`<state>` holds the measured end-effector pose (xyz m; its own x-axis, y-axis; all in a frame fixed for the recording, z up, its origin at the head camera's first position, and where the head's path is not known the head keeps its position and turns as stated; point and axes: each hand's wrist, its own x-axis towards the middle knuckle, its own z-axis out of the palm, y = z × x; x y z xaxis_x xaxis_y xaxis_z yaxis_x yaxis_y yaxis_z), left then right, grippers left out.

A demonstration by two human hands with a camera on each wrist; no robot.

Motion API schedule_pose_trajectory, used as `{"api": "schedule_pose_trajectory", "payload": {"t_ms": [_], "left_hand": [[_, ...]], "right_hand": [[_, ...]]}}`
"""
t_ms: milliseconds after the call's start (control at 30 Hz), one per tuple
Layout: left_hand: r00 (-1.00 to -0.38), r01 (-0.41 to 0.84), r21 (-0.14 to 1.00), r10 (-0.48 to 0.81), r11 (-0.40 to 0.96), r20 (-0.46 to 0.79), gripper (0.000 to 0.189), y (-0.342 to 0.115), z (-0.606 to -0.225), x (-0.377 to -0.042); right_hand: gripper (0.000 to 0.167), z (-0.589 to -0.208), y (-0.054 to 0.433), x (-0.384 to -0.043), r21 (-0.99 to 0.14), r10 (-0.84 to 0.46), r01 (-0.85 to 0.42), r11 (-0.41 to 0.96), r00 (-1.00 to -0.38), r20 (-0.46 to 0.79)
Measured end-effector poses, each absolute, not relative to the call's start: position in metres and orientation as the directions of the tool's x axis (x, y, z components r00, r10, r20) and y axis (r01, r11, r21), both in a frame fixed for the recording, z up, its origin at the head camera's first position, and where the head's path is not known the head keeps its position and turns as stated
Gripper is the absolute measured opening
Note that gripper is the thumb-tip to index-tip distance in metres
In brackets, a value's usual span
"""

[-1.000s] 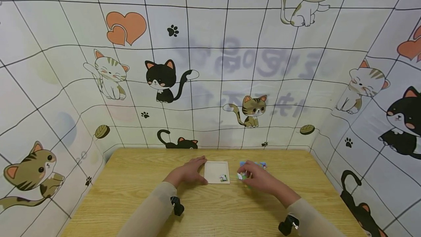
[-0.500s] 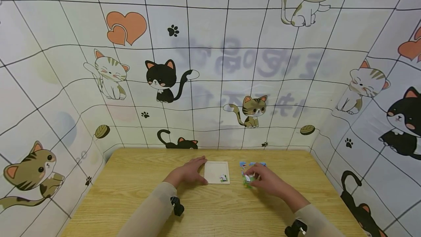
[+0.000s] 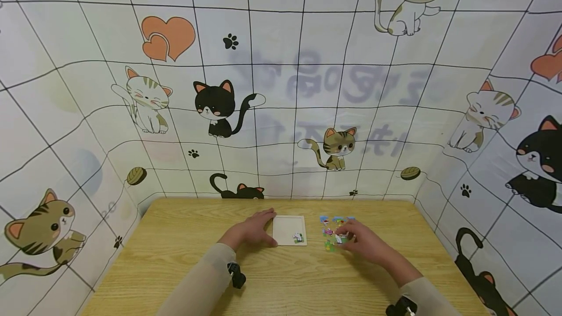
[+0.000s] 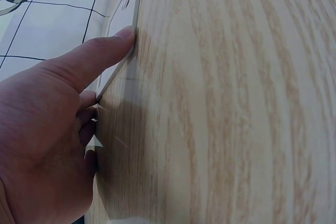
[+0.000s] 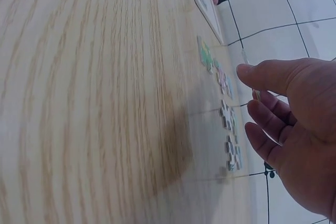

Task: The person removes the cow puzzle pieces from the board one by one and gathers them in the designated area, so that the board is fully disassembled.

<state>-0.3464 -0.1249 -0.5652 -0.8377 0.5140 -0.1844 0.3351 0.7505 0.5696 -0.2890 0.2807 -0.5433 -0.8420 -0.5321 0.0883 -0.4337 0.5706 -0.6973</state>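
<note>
In the head view my left hand holds the left side of a pale, flat puzzle tray, thumb at the near corner and fingers toward the far one. The left wrist view shows the thumb on the tray's edge and the other fingers partly behind it. One printed puzzle piece lies in the tray's near right corner. To the right, my right hand pinches another puzzle piece between thumb and fingers, above the table in the right wrist view.
Colourful loose pieces lie right of the tray: blue-topped pieces in the far row, a pink one and a green one nearer. The wooden table ends at a cat-printed cloth wall.
My right hand has moved to the right, carrying the pinched piece away from the tray and uncovering loose pieces on the left of the group. The left hand and tray have stayed put.
</note>
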Motion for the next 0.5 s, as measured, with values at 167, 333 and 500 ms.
{"api": "schedule_pose_trajectory", "payload": {"t_ms": [167,333,500], "left_hand": [[-0.838,0.331,0.575,0.513,0.748,-0.186,0.102,-0.1248,-0.5654,-0.3469],[-0.838,0.331,0.573,0.512,0.75,-0.186,0.102,-0.1244,-0.5652,-0.3468],[-0.839,0.335,0.566,0.512,0.753,-0.184,0.101,-0.1239,-0.5661,-0.3471]], "right_hand": [[0.034,-0.5445,0.2852,-0.2878,-0.695,-0.511,-0.406,0.594,-0.857,0.064],[0.033,-0.5458,0.2883,-0.2882,-0.7,-0.499,-0.389,0.599,-0.865,0.054],[0.032,-0.5477,0.2905,-0.2886,-0.712,-0.504,-0.38,0.591,-0.863,0.042]]}}
